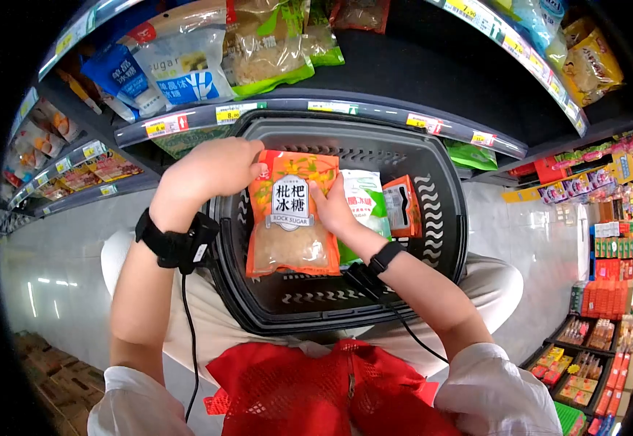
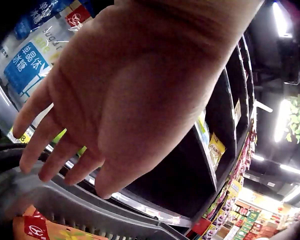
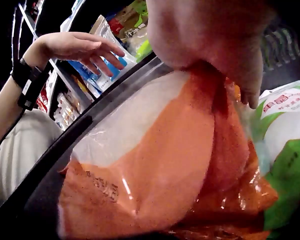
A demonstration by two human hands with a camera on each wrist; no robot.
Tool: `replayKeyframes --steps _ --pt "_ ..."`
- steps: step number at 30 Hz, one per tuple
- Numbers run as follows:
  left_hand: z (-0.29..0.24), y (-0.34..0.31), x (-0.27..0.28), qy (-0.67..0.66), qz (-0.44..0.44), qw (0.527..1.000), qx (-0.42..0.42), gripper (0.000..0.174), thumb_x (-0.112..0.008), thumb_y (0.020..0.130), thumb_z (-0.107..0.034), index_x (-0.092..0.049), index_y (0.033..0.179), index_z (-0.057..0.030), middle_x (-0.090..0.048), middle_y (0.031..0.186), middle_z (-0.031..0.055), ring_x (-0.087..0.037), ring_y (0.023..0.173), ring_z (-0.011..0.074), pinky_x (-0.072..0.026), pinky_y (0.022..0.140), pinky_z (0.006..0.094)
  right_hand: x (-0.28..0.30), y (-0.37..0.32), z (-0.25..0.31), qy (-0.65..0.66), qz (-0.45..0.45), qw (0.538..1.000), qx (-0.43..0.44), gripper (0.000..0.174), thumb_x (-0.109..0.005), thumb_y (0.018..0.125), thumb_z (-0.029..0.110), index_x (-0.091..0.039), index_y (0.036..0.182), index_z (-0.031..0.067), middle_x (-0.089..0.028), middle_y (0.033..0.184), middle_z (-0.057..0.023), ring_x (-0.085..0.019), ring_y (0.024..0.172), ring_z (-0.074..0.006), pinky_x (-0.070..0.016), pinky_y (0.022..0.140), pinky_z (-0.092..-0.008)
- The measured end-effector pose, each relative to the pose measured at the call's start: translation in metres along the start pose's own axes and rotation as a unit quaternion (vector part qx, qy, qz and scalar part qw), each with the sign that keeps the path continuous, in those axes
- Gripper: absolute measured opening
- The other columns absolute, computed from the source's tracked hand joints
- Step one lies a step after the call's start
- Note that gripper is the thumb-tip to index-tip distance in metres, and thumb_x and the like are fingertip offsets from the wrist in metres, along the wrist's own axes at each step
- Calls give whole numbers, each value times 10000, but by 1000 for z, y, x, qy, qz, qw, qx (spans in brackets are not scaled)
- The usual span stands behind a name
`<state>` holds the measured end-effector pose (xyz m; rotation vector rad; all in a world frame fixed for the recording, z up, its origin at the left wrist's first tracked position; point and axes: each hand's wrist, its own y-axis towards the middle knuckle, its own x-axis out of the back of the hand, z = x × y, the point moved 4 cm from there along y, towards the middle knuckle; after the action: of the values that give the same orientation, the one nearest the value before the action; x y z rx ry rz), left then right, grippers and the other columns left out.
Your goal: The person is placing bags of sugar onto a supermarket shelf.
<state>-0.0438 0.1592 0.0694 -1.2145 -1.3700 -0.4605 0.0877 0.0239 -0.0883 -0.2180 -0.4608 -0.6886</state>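
Note:
An orange bag of rock sugar (image 1: 291, 243) is held upright over the left part of a black basket (image 1: 258, 317). My right hand (image 1: 337, 211) pinches its right edge, thumb on the front; in the right wrist view the orange bag (image 3: 155, 155) creases under the right hand (image 3: 210, 40). My left hand (image 1: 218, 168) is by the bag's top left corner above the basket rim. In the left wrist view the left hand (image 2: 125, 95) has its fingers extended, holding nothing. A white and green bag (image 1: 366, 203) and another orange pack (image 1: 402, 207) lie in the basket.
Behind the basket, a shelf (image 1: 207, 116) with price tags holds a white and blue sugar bag (image 1: 186, 62) and other bags. More goods stand on racks (image 1: 600, 291) to the right. The basket rests between the person's legs (image 1: 491, 291).

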Motion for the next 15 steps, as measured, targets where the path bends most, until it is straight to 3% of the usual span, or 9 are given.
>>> replayKeyframes --steps 4,6,7,8,10,11,13,14,15 --pt "-2 1 0 -3 -3 1000 -4 369 -482 829 -255 -491 1123 -32 -551 1067 185 -513 999 332 -414 843 398 18 4 21 -50 6 998 -34 721 -476 861 338 -137 1291 -132 -237 1316 -312 -244 1251 -368 -199 1035 -345" --pt "-2 3 -2 -13 -10 1000 -16 367 -483 827 -252 -491 1118 -29 -553 1054 193 -517 989 338 -418 835 403 19 12 33 -53 85 994 32 700 -470 866 323 -146 1287 -132 -235 1324 -298 -244 1254 -360 -208 1031 -342" --pt "-4 2 0 -15 -5 1000 -7 361 -491 823 -245 -494 1113 -28 -556 1046 192 -523 976 338 -422 824 404 19 15 34 -86 16 995 56 626 -476 866 302 -232 1272 -107 -326 1275 -291 -329 1210 -353 -274 999 -352" --pt "-4 1 0 -14 -7 1000 -7 361 -491 823 -245 -494 1113 -28 -556 1046 192 -523 976 338 -422 824 404 22 22 33 -87 14 994 58 626 -476 866 302 -232 1272 -107 -326 1275 -291 -329 1210 -353 -274 999 -352" --pt "-3 1 -2 -12 -7 1000 -9 345 -497 821 -233 -501 1100 -29 -562 1028 185 -528 959 339 -427 809 405 42 44 45 -115 -60 986 106 525 -501 844 269 -359 1180 -109 -468 1111 -281 -466 1038 -382 -365 905 -398" --pt "-4 0 -1 -16 -19 1000 -11 324 -502 818 -224 -513 1074 -26 -567 1002 183 -533 940 337 -432 793 404 56 53 59 -99 -73 985 117 468 -509 841 250 -411 1145 -93 -544 1011 -244 -543 933 -352 -423 830 -394" --pt "-7 0 -1 -24 -49 998 -30 312 -502 817 -219 -517 1060 -25 -569 993 181 -536 930 337 -436 784 405 81 81 81 -85 -106 978 158 325 -523 834 197 -498 1055 -40 -601 887 -196 -603 783 -310 -477 699 -362" --pt "-9 0 -1 -34 -78 995 -49 300 -502 815 -215 -521 1047 -25 -570 984 179 -539 919 337 -439 774 405 90 104 80 -31 -114 976 183 287 -533 828 192 -521 1016 -26 -609 864 -188 -607 786 -300 -477 702 -358" --pt "-13 0 0 -38 -107 991 -65 285 -504 811 -206 -526 1033 -29 -571 984 171 -548 896 334 -449 755 400 100 125 85 -42 -102 979 172 280 -491 871 191 -496 1070 -7 -611 919 -118 -604 756 -154 -470 644 -264"
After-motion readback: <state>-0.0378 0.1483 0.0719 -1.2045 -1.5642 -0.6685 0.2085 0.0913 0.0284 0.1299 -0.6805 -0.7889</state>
